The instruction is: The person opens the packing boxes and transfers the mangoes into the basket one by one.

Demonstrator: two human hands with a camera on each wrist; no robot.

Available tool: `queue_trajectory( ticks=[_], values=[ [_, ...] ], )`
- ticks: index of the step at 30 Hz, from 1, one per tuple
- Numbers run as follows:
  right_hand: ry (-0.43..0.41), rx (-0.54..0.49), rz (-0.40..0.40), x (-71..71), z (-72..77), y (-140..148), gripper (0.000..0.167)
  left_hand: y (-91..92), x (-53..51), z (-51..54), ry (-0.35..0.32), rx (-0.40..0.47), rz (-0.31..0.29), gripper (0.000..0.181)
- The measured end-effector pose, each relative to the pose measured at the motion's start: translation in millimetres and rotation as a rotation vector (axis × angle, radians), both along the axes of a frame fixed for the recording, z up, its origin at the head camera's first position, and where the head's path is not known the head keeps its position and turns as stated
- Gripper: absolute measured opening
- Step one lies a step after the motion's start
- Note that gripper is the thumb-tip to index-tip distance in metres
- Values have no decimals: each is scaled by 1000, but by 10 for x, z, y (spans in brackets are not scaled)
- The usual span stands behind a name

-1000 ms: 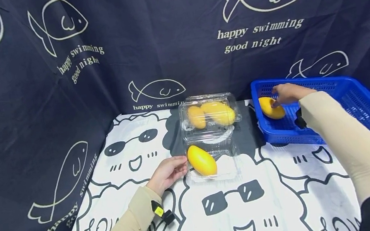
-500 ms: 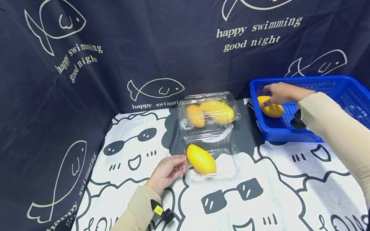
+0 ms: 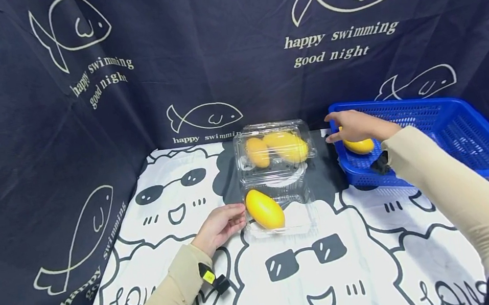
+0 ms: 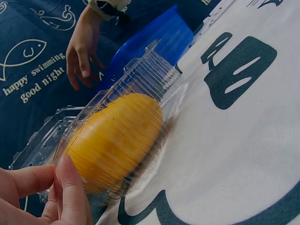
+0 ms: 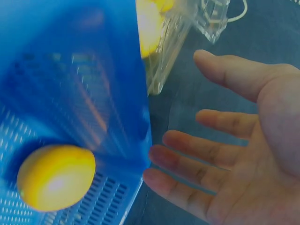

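My left hand (image 3: 221,226) pinches the left rim of a clear plastic clamshell box (image 4: 154,70) between thumb and finger. In the box's near half lies one yellow mango (image 3: 265,209). Several other mangoes (image 3: 287,147) sit in clear plastic at the back. My right hand (image 3: 354,125) hovers over the left edge of a blue basket (image 3: 415,179) with its fingers spread and nothing in them. Inside that basket, at the left end, a single mango (image 5: 56,178) rests apart from the right hand, partly hidden by it in the head view.
The white cloth (image 3: 198,292) printed with sheep faces covers the table. Behind it hangs a dark blue curtain (image 3: 212,48) with fish drawings, close behind the box and basket. A strip of cloth separates the box from the basket.
My right hand has left the mango in the basket and moved left to the basket's edge, carrying nothing. The left hand stays at the box's rim.
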State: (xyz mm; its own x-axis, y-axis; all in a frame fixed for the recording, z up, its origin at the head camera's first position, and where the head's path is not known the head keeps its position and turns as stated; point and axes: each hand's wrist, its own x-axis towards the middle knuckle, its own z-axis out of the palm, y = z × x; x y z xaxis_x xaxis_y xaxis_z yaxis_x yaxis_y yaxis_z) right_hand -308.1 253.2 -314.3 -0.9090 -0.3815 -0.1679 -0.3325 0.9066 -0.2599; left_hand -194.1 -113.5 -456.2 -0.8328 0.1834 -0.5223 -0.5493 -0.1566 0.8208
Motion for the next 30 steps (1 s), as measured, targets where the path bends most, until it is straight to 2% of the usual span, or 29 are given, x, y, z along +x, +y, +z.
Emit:
queue_trajectory(
  ticks=[6, 13, 22, 30],
  values=[
    [46, -44, 16, 105, -70, -141, 57, 5, 9, 1, 5, 4, -1, 29],
    [57, -82, 38, 229, -92, -348, 54, 17, 17, 17, 0, 8, 11, 28],
    [118, -123, 128, 358, -99, -655, 53, 10, 20, 33, 8, 22, 25, 27],
    [80, -196, 124, 495, -231, -843, 52, 13, 32, 36, 16, 27, 18, 25]
  ],
)
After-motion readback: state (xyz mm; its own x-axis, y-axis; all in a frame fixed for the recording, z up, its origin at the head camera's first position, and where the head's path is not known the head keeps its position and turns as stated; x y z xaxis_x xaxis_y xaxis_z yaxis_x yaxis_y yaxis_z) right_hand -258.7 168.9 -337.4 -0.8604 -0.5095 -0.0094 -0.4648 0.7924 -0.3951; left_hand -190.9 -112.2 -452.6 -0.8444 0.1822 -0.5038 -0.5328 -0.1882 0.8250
